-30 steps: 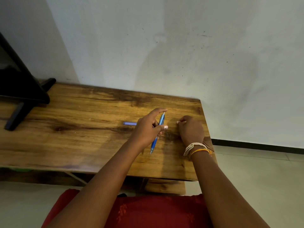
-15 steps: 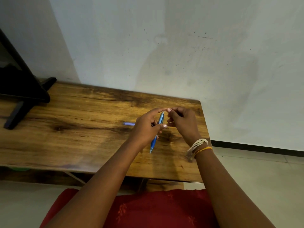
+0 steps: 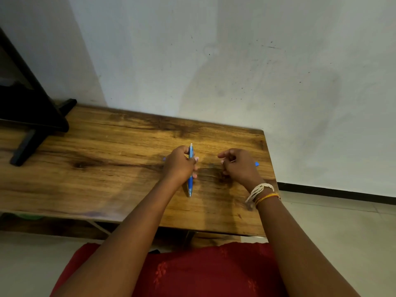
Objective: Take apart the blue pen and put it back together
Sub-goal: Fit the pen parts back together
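- Left hand [image 3: 179, 165] grips the blue pen barrel [image 3: 190, 181]; right hand [image 3: 240, 166] pinches a thin part, unclear which.
- Judging by loose blue pieces at 3 [image 3: 257, 164] and 9 o'clock [image 3: 164, 159] on the table [image 3: 96, 168], reassembly remains.

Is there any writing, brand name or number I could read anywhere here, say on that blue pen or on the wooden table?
None can be read.
Blue plastic pen barrel, gripped by the left hand: any print is too small and blurred to make out.
Small blue piece behind the right hand: no lettering visible.
Brown wooden table, pale wall, black stand, red patterned cloth: no text.
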